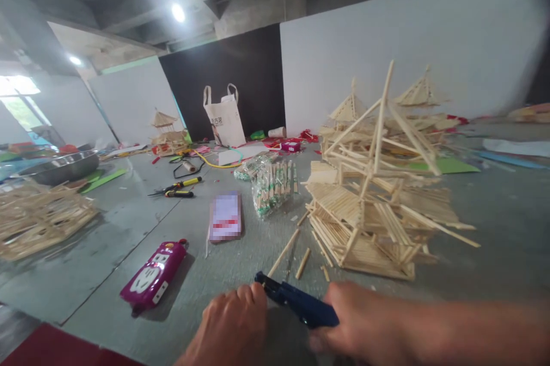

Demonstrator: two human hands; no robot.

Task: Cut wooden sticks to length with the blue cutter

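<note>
My right hand (pixel 344 317) is closed round the handles of a dark blue cutting tool (pixel 301 302). The tool's head meets a thin wooden stick (pixel 283 252) near the fingers of my left hand (pixel 236 317). My left hand is closed with its knuckles up; the stick's near end runs toward it, and its fingertips are hidden. Short stick pieces (pixel 303 263) lie just beyond the tool. A model pavilion built of sticks (pixel 361 211) stands behind them at the right.
A purple power socket (pixel 154 277) and a phone (pixel 226 216) lie at centre left. Bagged sticks (pixel 272 183), yellow-handled pliers (pixel 187 181) and a white bag (pixel 226 119) are farther back. More stick structures (pixel 43 217) stand at the left and back right.
</note>
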